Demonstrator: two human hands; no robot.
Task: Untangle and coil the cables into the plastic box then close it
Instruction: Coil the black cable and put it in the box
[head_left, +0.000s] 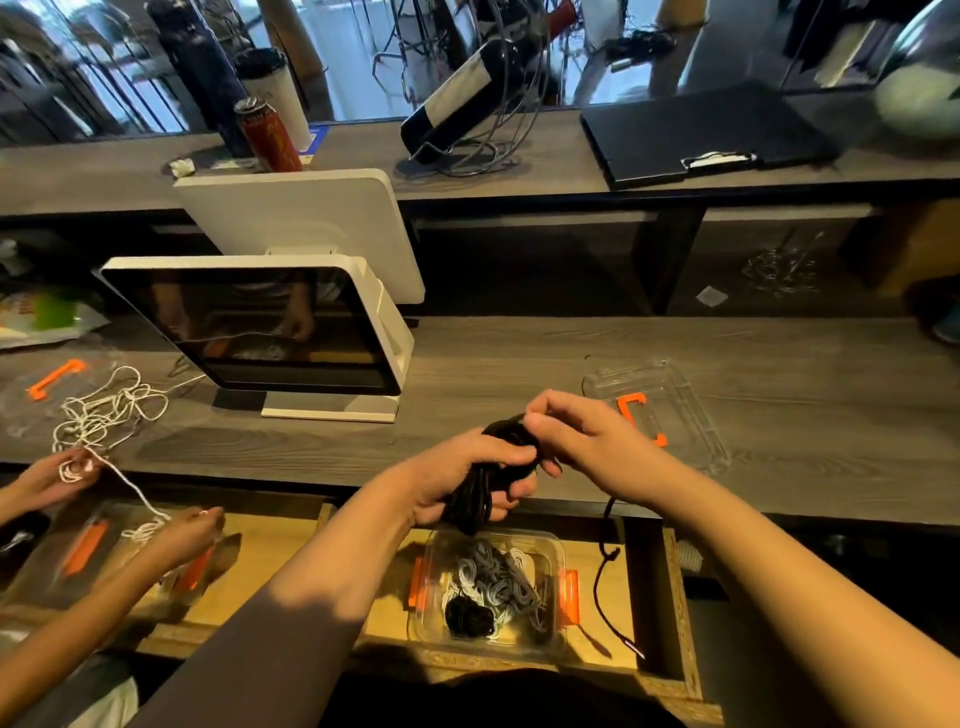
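L hand (462, 478) fingers (511, 491) curled round a black cable bundle (480, 488), gripping it mid-coil, just above the bench (519, 364) front edge. R hand (582, 436) fingers pinched together on the top of the same bundle, thumb against the L hand's thumb. A loose black tail (605, 566) drops from under the R hand, hangs past the bench edge and ends low, right of the plastic box (550, 545).

Box sits below the hands on a lower wooden surface, open, clear walls, orange clips (417, 590) on both sides. Inside: grey and white cables (498, 577) coiled, plus a small black coil (470, 618) at front left.

Clear lid (685, 410) w/ orange clip lies flat on the bench, just right of the R hand.

Far left: another person's two hands (67, 475) hold a white cord (111, 410), rest of it in a loose tangle on the bench. Another clear box w/ orange clips (83, 551) beneath those hands.

Behind: white-framed screen (249, 327) on stand, second one back-to-back. Upper shelf: red can (267, 135), wine bottle in wire holder (457, 104), black folder (701, 130).
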